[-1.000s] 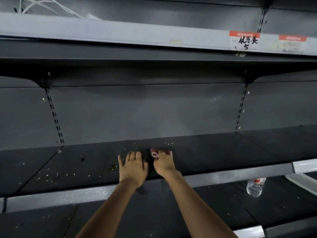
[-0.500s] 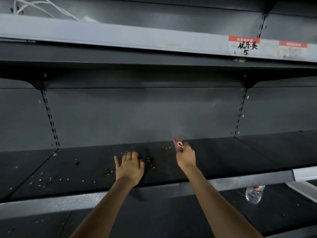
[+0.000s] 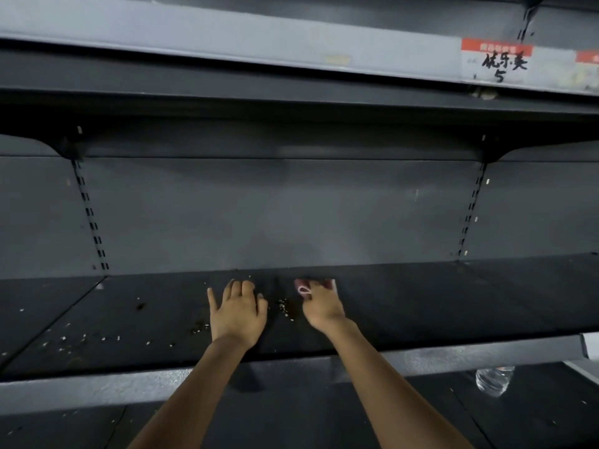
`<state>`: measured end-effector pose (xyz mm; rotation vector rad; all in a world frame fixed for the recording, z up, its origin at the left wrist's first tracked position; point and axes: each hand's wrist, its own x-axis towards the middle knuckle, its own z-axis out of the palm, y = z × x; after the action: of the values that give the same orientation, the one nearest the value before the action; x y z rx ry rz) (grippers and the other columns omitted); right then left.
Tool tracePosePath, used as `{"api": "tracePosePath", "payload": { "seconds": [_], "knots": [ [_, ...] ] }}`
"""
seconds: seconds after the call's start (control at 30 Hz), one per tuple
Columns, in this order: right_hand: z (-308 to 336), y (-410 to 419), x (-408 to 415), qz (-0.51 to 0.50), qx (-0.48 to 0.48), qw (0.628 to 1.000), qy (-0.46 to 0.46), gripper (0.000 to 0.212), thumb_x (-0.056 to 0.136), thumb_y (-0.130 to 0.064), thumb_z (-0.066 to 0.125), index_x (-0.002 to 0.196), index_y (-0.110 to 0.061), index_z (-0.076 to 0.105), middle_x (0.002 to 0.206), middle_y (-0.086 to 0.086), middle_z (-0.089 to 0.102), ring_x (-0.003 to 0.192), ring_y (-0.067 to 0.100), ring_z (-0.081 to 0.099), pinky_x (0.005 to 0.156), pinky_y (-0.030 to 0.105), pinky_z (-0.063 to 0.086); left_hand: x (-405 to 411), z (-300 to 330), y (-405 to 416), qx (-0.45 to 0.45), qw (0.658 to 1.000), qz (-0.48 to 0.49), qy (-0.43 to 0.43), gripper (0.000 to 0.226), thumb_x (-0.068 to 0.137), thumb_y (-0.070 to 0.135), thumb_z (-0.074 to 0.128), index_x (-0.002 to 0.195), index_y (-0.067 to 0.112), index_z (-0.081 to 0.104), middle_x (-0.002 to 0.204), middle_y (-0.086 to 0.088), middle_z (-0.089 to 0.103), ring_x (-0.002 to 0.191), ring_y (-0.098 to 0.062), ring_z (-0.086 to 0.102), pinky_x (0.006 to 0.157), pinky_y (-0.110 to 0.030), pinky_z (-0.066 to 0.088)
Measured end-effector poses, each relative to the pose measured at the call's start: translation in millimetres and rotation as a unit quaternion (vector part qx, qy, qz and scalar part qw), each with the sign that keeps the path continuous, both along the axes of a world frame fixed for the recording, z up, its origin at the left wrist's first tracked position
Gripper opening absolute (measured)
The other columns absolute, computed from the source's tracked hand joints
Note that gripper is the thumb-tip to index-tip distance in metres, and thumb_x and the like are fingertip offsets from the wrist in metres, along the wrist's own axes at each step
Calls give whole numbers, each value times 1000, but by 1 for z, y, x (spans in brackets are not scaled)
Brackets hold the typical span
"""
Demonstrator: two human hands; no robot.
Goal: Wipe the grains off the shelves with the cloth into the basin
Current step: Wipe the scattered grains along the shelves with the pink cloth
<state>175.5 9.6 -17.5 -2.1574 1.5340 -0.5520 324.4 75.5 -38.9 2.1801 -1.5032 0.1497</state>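
Both my hands are on the dark middle shelf [image 3: 421, 306]. My left hand [image 3: 238, 314] lies flat on the shelf with fingers straight, its edge turned toward a small heap of pale grains [image 3: 283, 306]. My right hand [image 3: 321, 307] grips a pink cloth [image 3: 304, 288] and presses it on the shelf just right of that heap. More grains [image 3: 84, 338] lie scattered across the left part of the shelf. No basin is in view.
A grey shelf [image 3: 227, 37] with a red-and-white price label [image 3: 497, 61] hangs overhead. The lower shelf [image 3: 324, 413] holds a clear plastic bottle [image 3: 494, 380] at the right. Slotted uprights [image 3: 90, 218] run up the back panel.
My right hand, lifted with the cloth half a second ago, has come back down on the shelf close beside the grain heap. My left hand stays flat in place.
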Motion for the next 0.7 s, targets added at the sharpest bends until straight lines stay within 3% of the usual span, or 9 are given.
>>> {"api": "tracePosePath", "payload": {
  "seconds": [0.13,0.23,0.33,0.47,0.57,0.7],
  "knots": [
    [-9,-5,21,44,29,994,-91,34,89,-11,42,118,-12,57,122,12,59,114,30,55,100,39,43,0,0,0,7,1000,1,-2,35,98,34,28,125,19,44,137,-1,45,138,-17,27,116,-50,1],
    [-8,-10,12,26,12,983,-183,33,93,-12,41,118,-22,60,116,-2,65,108,15,62,96,30,48,0,1,1,5,1000,-1,-11,35,97,34,28,124,19,45,136,-1,46,137,-17,28,116,-49,1],
    [7,-15,-7,-58,-35,973,-220,33,94,-9,40,123,-11,56,115,10,65,104,26,63,90,34,50,-1,1,2,14,1000,0,-11,35,98,35,27,125,19,44,137,-1,45,137,-17,27,116,-49,1],
    [18,-34,-32,-148,-70,968,-189,27,95,-7,40,119,-2,50,109,22,63,101,39,61,80,37,48,-1,1,2,21,1000,-5,-14,39,98,36,25,129,19,42,140,-1,43,140,-16,23,117,-49,0],
    [8,-50,-46,-150,-33,984,-92,31,93,-9,40,123,-5,49,120,19,58,114,36,53,93,38,43,-2,0,1,42,999,-16,-23,42,99,36,24,133,19,40,143,0,40,142,-16,18,116,-49,-3],
    [-9,-58,-38,-93,-12,996,4,44,90,-9,39,134,-11,46,140,7,45,135,22,33,115,29,19,-2,0,0,46,999,-18,-19,43,99,37,23,135,19,39,145,0,38,142,-15,17,117,-48,-3]
  ]
}}
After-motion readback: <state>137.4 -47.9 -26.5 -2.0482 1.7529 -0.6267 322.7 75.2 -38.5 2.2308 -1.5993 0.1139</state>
